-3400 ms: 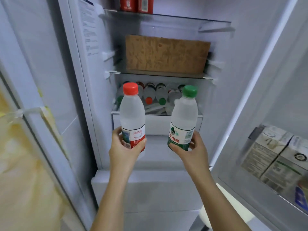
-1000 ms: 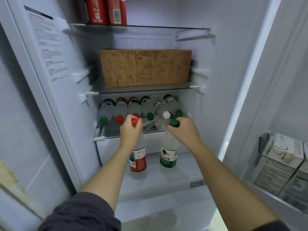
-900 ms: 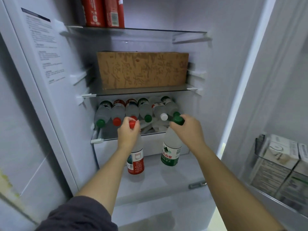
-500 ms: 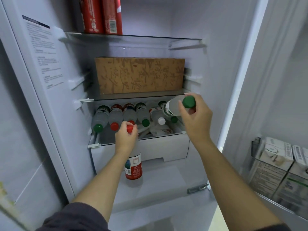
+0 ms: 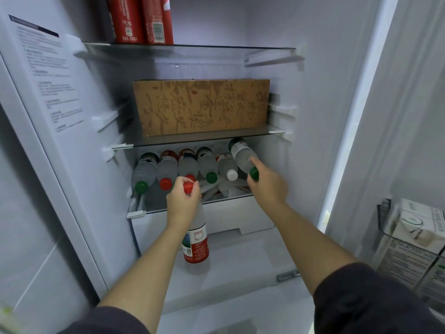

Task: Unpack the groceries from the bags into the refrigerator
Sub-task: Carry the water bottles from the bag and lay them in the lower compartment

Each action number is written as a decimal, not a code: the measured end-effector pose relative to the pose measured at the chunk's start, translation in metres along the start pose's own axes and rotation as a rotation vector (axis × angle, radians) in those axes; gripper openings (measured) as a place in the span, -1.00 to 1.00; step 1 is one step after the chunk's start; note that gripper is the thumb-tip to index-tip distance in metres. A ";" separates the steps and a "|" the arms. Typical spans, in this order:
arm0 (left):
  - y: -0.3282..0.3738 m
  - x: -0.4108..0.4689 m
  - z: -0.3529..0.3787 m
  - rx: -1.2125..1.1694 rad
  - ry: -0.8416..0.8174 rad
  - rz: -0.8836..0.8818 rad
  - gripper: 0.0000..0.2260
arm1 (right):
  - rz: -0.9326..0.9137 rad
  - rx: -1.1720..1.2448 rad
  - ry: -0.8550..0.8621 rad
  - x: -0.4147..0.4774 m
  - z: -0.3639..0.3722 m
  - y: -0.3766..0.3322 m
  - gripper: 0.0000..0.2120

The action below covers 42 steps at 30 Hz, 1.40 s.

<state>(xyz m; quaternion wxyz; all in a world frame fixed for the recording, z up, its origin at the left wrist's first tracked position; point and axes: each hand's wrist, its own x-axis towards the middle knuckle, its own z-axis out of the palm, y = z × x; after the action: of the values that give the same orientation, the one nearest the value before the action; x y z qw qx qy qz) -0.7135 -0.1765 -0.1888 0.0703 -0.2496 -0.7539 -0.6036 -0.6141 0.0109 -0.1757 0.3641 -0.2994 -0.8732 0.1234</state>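
green-cap bottle (image 5: 242, 155): lying tilted at the right end of the bottle shelf, cap toward the camera, propped on the row of bottles (image 5: 168, 165) already there.
right hand (image 5: 267, 183): arm stretched in, fingers closed round the cap end, index finger laid along the bottle's shoulder.
red-cap bottle (image 5: 196, 244): standing upright on the white ledge in front of the drawer (image 5: 224, 215), below that shelf.
left hand (image 5: 183, 201): clenched round its neck, right under the cap, wrist bent down.
room: tight slot between the row and the glass shelf (image 5: 204, 138) above (the cardboard box (image 5: 202, 107) sits on that one). There's a gap over to the right fridge wall, and some ledge shows on both sides of the upright bottle.
hard to see: the white stuff under the row is a blur, can't tell what it is. Red cartons (image 5: 139, 18) up top and door cartons (image 5: 414, 227) at right are cut off.
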 end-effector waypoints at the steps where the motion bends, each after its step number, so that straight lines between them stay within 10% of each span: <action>1: 0.000 0.000 0.000 0.005 0.003 -0.001 -0.92 | -0.003 -0.023 -0.008 0.005 0.001 0.000 -0.50; 33: -0.003 0.005 0.002 -0.031 -0.012 -0.039 -0.93 | -0.021 -0.189 -0.317 0.086 0.030 -0.009 -0.32; 42: 0.009 0.005 -0.009 0.090 -0.109 -0.083 -0.84 | 0.022 -0.165 -0.115 -0.032 0.024 0.009 -0.43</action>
<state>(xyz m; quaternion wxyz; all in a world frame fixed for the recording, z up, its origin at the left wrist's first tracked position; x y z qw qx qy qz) -0.7154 -0.1826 -0.1768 0.0152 -0.2474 -0.7928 -0.5568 -0.6095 -0.0014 -0.2150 0.2862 -0.3303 -0.8965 0.0719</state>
